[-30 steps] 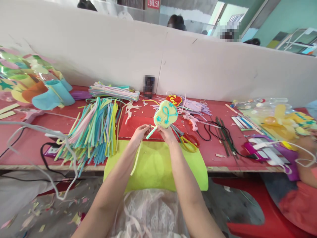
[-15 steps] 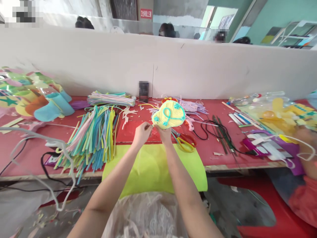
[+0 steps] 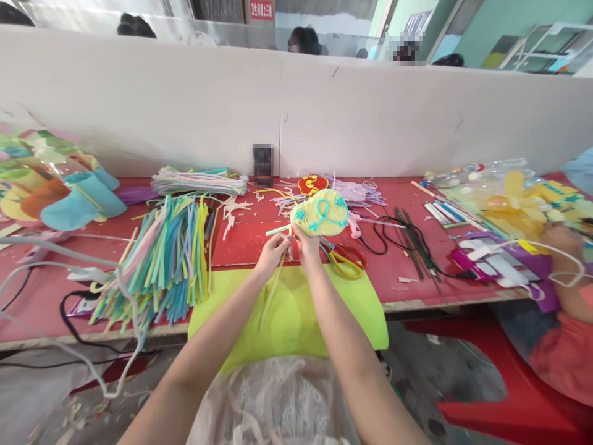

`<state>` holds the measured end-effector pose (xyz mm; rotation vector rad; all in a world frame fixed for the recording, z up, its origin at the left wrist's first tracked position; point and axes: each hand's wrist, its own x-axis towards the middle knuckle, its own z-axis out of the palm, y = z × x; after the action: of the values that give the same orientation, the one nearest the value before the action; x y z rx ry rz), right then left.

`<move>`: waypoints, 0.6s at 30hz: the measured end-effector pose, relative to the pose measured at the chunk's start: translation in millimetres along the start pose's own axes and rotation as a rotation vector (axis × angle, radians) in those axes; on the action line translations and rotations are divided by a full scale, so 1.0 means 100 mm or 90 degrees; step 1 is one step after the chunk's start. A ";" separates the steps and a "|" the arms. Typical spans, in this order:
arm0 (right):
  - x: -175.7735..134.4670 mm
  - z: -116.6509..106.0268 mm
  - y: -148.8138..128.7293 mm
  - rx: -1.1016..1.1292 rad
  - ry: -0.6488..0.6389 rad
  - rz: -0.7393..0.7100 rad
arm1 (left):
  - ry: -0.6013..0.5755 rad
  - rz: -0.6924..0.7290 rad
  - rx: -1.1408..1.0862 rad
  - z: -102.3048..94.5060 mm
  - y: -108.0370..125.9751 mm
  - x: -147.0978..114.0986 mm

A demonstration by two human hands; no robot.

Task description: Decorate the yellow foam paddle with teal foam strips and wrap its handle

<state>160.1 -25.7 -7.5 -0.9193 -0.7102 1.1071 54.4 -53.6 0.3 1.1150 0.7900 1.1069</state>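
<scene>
A pale yellow pipe-cleaner fan, rounded and trimmed with a teal loop and small teal flowers, is held above the table. My right hand is closed on its lower left edge. A short pale green twisted handle sticks out leftward from there. Close by, my left hand pinches a thin pale yellow pipe cleaner, whose loose end hangs down over a lime-green sheet. Fingertips of both hands almost meet, hiding where strand and fan join. Red-and-yellow-handled scissors lie just right of my right hand.
Bundles of pipe cleaners lie at left, beside blue felt boots. A pink glue gun and black cable lie right. White cord loops at front left. Another person's arm is at far right. A white partition stands behind.
The fan has tilted and shifted slightly, and its pale green handle now shows to the left. My left hand has moved slightly down and right, with the yellow strand more visible below it.
</scene>
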 end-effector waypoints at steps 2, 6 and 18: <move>0.02 -0.01 0.06 0.010 0.047 -0.009 | -0.005 -0.008 -0.031 -0.03 -0.04 0.02; 0.05 -0.01 0.11 0.040 0.056 -0.023 | 0.022 -0.010 -0.089 -0.12 -0.04 0.05; -0.04 0.01 -0.02 0.089 -0.141 0.041 | -0.046 -0.109 -0.106 -0.26 -0.04 0.07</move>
<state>159.0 -29.8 -5.1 -0.7117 -0.7767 1.3126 33.9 -40.2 -10.6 0.9246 0.7095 0.9647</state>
